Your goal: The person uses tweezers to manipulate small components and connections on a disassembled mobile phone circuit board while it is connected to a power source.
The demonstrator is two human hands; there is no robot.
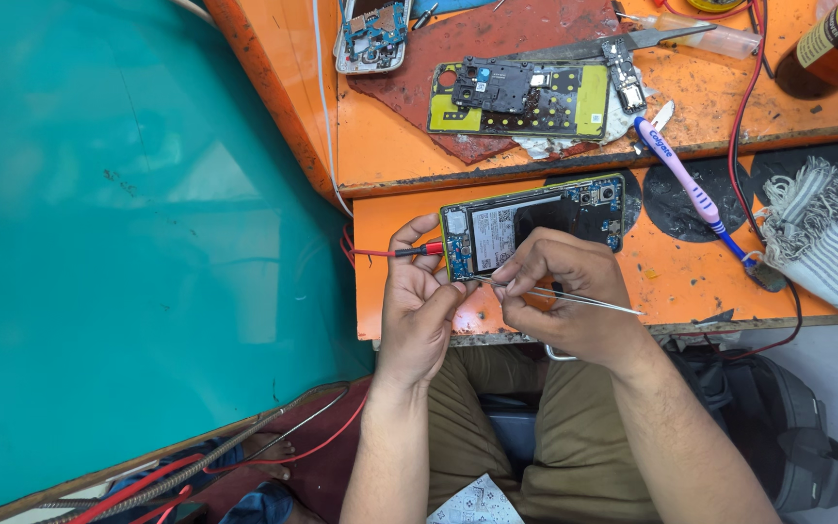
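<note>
Toothbrush (683, 173) right of opened phone (535, 225)

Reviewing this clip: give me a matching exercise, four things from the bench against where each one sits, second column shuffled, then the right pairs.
Things:
1. Opened phone
2. Tweezers
3. Toothbrush
4. Striped cloth

Places:
A. At the bench's right edge
B. Pinched in the right hand
C. Lying aslant, right of the opened phone
D. Steadied on the lower orange shelf by the left hand

Pairs: 1-D, 2-B, 3-C, 4-A
</note>
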